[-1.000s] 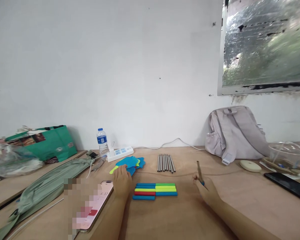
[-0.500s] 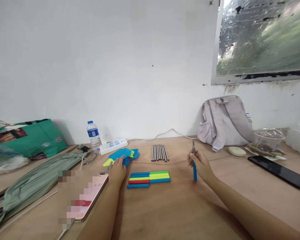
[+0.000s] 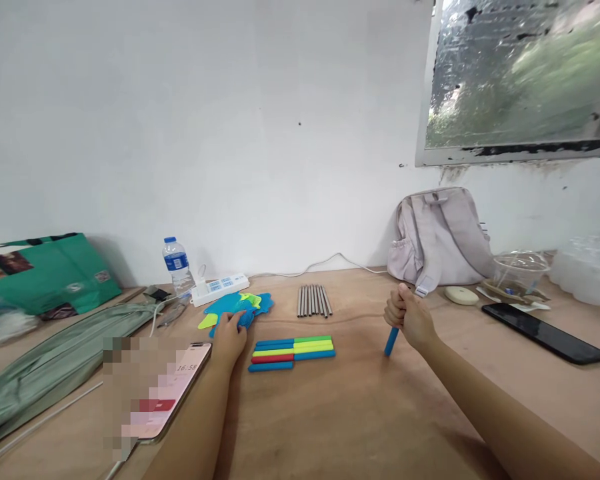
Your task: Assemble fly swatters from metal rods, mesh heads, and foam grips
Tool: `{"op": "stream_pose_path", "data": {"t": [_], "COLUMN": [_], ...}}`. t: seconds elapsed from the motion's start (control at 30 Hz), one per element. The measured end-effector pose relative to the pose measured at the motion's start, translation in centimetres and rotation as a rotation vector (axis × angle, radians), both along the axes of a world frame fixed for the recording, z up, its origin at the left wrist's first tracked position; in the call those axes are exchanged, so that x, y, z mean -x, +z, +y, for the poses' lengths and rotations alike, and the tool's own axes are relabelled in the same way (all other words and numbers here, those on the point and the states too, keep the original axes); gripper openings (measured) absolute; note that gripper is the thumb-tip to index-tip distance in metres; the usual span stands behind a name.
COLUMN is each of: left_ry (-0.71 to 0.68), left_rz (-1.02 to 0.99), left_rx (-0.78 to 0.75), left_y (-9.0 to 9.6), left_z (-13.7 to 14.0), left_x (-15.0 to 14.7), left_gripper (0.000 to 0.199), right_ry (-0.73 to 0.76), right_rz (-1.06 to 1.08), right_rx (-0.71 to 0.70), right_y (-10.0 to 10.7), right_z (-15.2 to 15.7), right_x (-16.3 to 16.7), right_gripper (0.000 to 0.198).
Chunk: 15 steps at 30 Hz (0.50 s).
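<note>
My right hand [image 3: 409,317] is wrapped in a fist round the upper part of a blue stick [image 3: 391,342], which stands slightly tilted with its lower end at the tabletop. The fist hides its top. My left hand [image 3: 231,337] lies with fingers loosely spread on a pile of flat blue and yellow-green pieces [image 3: 225,305] that look soft. Between my hands, coloured sticks [image 3: 314,347] in blue, green, yellow and red lie side by side in two columns. Behind them several thin metal rods [image 3: 314,301] lie in a row.
At left are a phone with a lit screen [image 3: 175,393], a grey-green cloth bag [image 3: 75,360], a water bottle [image 3: 177,263] and a white power strip [image 3: 220,289]. A backpack [image 3: 437,240], a black phone [image 3: 545,333] and a plastic cup [image 3: 523,270] stand or lie at right.
My right hand has closed into a fist over the top of the blue stick, covering the metal part that showed above it. My left hand has stayed at the pile. The view shifted slightly.
</note>
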<state>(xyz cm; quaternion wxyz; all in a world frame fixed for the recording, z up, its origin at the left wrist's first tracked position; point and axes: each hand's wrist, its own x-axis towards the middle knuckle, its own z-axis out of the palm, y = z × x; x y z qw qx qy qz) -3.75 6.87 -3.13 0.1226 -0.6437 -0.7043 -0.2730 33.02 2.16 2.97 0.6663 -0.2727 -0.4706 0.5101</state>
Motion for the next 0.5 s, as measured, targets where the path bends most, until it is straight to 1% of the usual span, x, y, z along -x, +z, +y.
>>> {"op": "stream_pose_path", "data": {"t": [0.17,0.33,0.4,0.5], "left_ry": [-0.002,-0.008,-0.029,-0.101], "left_rz": [0.011,0.039,0.025,-0.028], "left_rx": [-0.029,-0.026,-0.014,0.025], "left_y": [-0.4,-0.7,-0.8,-0.8], "left_z": [0.5,0.9,1.0,1.1], "left_x": [0.3,0.4,0.4,0.5], "left_gripper": [0.040,0.038,0.038,0.041], "right_ry": [0.004,0.097,0.129,0.141], "right_rz": [-0.007,-0.033,-0.048,-0.060], "right_rx": [0.005,0.008,0.000,-0.011], "right_y": [-0.4,-0.5,-0.5,-0.5], "right_z": [0.7,0.7,0.6,0.5], "right_x": [-1.0,-1.6,-1.5,-1.2], "right_gripper": [0.047,0.048,0.047,0.046]}}
